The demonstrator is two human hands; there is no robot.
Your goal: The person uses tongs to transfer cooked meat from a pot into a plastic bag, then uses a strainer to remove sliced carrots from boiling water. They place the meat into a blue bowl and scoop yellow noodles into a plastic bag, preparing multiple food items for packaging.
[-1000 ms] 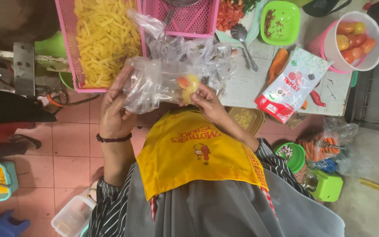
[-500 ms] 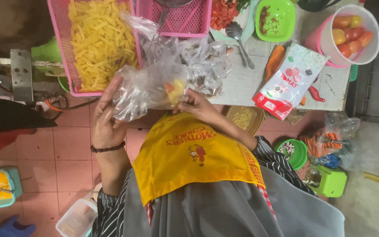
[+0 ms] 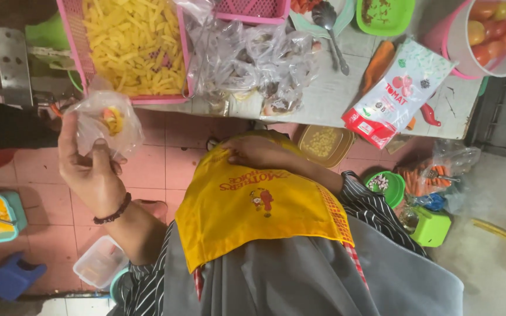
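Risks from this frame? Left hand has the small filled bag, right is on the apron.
1. The left hand pinches the small clear bag out over the tiled floor, not the table; if its top is open, which I cannot tell, the filling may spill.
2. The loose pile of clear bags sits near the table edge and might slide off.
3. The right hand rests on the yellow apron, so nothing backs up the single grip.

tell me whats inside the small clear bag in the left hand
In the small clear bag, held up by the left hand, sits a little yellow and red lump of food. The crinkled plastic blurs it, so its kind cannot be told.
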